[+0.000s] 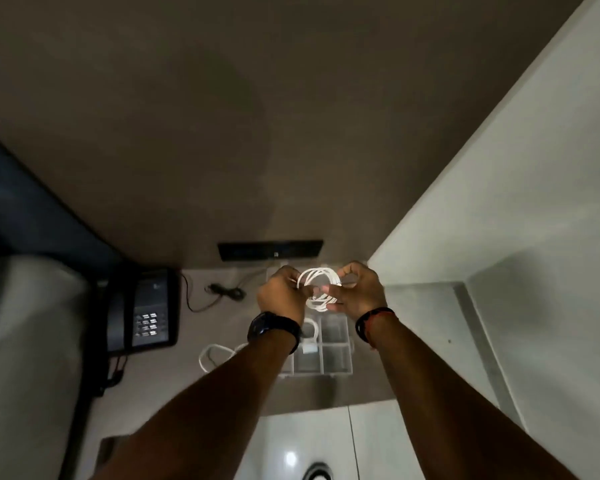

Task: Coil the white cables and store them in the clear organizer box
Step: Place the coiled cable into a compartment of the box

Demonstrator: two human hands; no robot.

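Head view, centre of frame: your left hand [281, 296] and right hand [358, 289] pinch opposite sides of one coiled white cable [317, 276], held above the far end of the clear organizer box [321, 348] on the counter [201, 327]. Below your left wrist, a second white cable [312, 326] lies in a box compartment. Left of the box, a third white cable [215, 346] lies loose. Left of frame: black telephone [149, 310], black cord [226, 292].

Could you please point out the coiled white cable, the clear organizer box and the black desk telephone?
Coiled white cable [314, 273]: head view, upper arc of loops.
Clear organizer box [336, 358]: head view, bare compartment floor.
Black desk telephone [146, 323]: head view, keypad.
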